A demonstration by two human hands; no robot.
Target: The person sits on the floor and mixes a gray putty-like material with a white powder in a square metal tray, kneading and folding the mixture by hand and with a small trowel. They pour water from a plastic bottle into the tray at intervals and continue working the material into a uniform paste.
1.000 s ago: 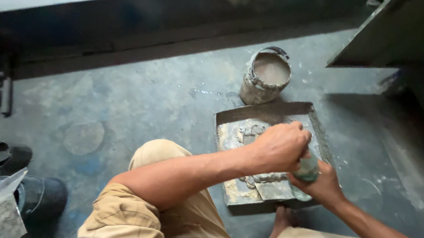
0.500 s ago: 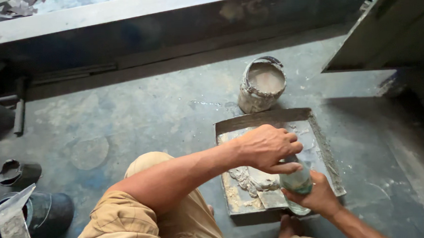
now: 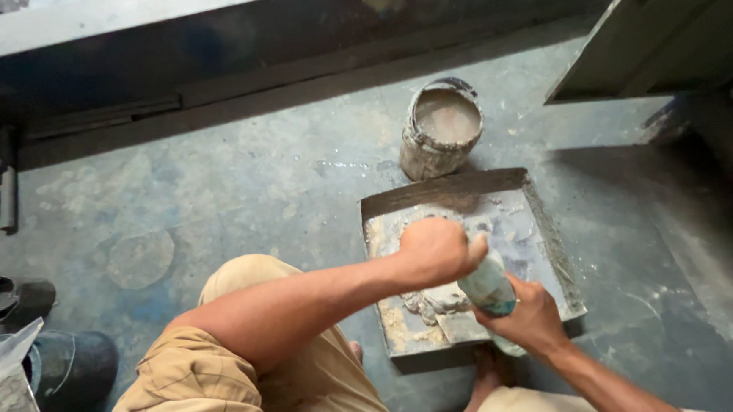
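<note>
1. over the floor's shallow metal tray, the left hand is closed around the top of a small bottle.
2. the right hand clamps the bottle's base; it is tilted over the putty heap.
3. risk: too much could pour out, flooding the mix.
4. an elbow swing could tip the paint bucket just beyond the tray's far edge.

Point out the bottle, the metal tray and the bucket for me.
bottle (image 3: 488, 288), head view, on its pale body between the two hands.
metal tray (image 3: 556, 258), head view, on its right rim.
bucket (image 3: 423, 153), head view, on its smeared outer wall.
</note>
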